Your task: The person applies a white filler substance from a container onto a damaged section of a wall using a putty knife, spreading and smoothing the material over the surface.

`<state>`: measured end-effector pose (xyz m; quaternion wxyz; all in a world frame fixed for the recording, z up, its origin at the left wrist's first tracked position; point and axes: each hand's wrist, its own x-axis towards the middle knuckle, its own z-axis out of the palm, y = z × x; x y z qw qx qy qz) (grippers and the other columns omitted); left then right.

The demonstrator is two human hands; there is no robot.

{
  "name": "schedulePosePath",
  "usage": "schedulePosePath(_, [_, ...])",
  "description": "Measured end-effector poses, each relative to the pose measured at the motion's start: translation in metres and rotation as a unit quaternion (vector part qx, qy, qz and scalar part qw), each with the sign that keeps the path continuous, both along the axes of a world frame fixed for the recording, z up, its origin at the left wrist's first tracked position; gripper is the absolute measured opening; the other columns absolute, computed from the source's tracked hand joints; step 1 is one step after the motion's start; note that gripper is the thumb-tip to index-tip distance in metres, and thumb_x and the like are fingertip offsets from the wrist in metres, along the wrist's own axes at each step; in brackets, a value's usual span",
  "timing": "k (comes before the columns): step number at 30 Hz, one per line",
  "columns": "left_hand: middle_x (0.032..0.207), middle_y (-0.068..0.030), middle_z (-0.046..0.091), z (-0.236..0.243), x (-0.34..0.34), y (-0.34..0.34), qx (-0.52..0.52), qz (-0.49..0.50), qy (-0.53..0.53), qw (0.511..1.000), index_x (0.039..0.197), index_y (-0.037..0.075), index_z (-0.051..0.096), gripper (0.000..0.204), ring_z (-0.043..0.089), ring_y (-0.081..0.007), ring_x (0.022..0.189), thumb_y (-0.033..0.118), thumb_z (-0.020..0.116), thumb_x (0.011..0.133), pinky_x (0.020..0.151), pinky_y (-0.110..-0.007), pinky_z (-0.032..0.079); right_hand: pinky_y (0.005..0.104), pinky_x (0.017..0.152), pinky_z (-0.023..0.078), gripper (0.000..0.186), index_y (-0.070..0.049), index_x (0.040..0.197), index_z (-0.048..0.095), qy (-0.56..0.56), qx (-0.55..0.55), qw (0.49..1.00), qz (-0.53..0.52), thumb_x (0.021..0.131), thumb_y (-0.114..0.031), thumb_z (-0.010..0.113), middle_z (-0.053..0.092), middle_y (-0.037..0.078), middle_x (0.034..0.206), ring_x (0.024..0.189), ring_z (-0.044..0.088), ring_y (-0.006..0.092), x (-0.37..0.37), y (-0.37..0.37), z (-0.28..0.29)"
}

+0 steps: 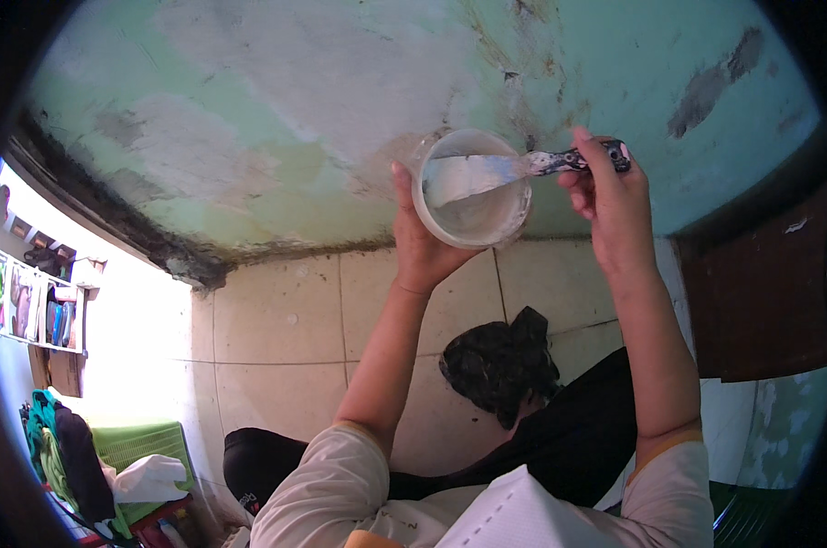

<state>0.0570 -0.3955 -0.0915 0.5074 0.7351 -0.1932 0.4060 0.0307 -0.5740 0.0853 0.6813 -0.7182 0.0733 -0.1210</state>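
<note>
My left hand point(424, 245) is wrapped round a round white plastic tub point(519, 212), holding it tilted so its inside shows. Whitish paste smears the tub's inner wall. In my right hand point(614, 196) is the dark, paint-spattered handle of a putty knife point(482, 175). The knife's wide blade, coated with white paste, lies across the mouth of the tub. Both hands are raised in front of a pale green wall point(331, 82) with whitish patches, bare grey spots and brown stains.
A crumpled black plastic bag point(500, 365) lies on the tiled floor point(276, 320) by my legs. At left are a bright doorway, a shelf point(39, 297) of books, and a green plastic chair point(144, 447) with clothes. A dark brown panel point(765, 283) stands at right.
</note>
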Motion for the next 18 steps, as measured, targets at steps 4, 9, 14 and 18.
schedulePosePath(4, [0.154, -0.0196, 0.038, -0.001, 0.002, 0.003, -0.057, -0.049, 0.027, 0.997, 0.160, 0.004, -0.011, 0.156, 0.045, -0.0331, 0.139, 0.037, 0.101, 0.055, 0.119, -0.047, 0.032, 0.0216, 0.045, 0.034, 0.028, -0.010, 0.092, 0.061, 0.012, 0.036, 0.999, -0.020, 0.092, -0.035, 0.074, 0.064, 0.002, 0.068, 0.050, 0.049, 0.0060, 0.006, -0.013, -0.002])
schedulePosePath(9, [0.152, -0.0202, 0.041, 0.001, 0.008, 0.012, -0.110, -0.103, 0.008, 0.989, 0.160, 0.005, -0.011, 0.156, 0.046, -0.0338, 0.139, 0.037, 0.100, 0.055, 0.118, -0.047, 0.035, 0.0227, 0.045, 0.033, 0.025, -0.011, 0.093, 0.060, 0.029, 0.130, 0.991, -0.001, 0.093, -0.032, 0.073, 0.062, 0.002, 0.068, 0.050, 0.047, 0.0065, 0.010, -0.021, -0.006])
schedulePosePath(14, [0.150, -0.0237, 0.045, 0.009, 0.010, 0.019, -0.170, -0.161, 0.033, 0.972, 0.161, 0.001, -0.006, 0.157, 0.045, -0.0369, 0.141, 0.038, 0.099, 0.051, 0.118, -0.045, 0.036, 0.0226, 0.044, 0.034, 0.021, -0.012, 0.095, 0.059, 0.024, 0.210, 0.977, 0.019, 0.094, -0.029, 0.071, 0.061, 0.003, 0.068, 0.049, 0.045, 0.0082, 0.011, -0.028, -0.006])
schedulePosePath(18, [0.153, -0.0231, 0.041, 0.028, 0.003, 0.031, -0.175, -0.194, 0.042, 0.964, 0.161, 0.004, -0.009, 0.157, 0.043, -0.0357, 0.142, 0.034, 0.100, 0.052, 0.118, -0.044, 0.035, 0.0233, 0.042, 0.034, 0.020, -0.011, 0.091, 0.059, 0.036, 0.263, 0.963, 0.038, 0.095, -0.028, 0.070, 0.062, 0.004, 0.069, 0.047, 0.045, 0.0090, 0.009, -0.028, -0.002])
